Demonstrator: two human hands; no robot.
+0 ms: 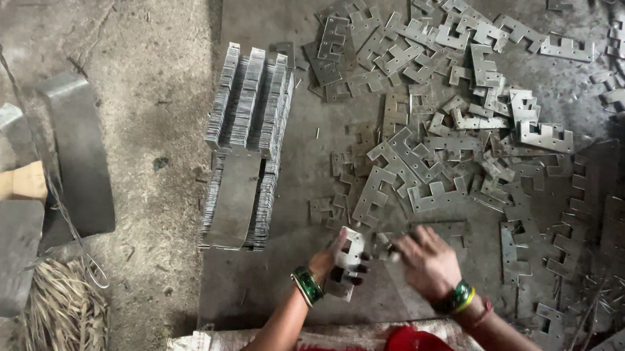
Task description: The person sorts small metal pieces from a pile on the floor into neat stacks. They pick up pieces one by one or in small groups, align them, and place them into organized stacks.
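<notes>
The right hand [428,261] is motion-blurred, so whether its grip is clenched or released cannot be told; its fingertips reach a small blurred piece beside the left. The left hand [326,264] grips a small stack of notched plates [347,258] (flat, pale grey stamped metal), long axis roughly upright, tilted slightly right. Loose plates [441,132] litter the dark metal sheet [287,280]; 2 neat stacked rows [247,144] stand left.
</notes>
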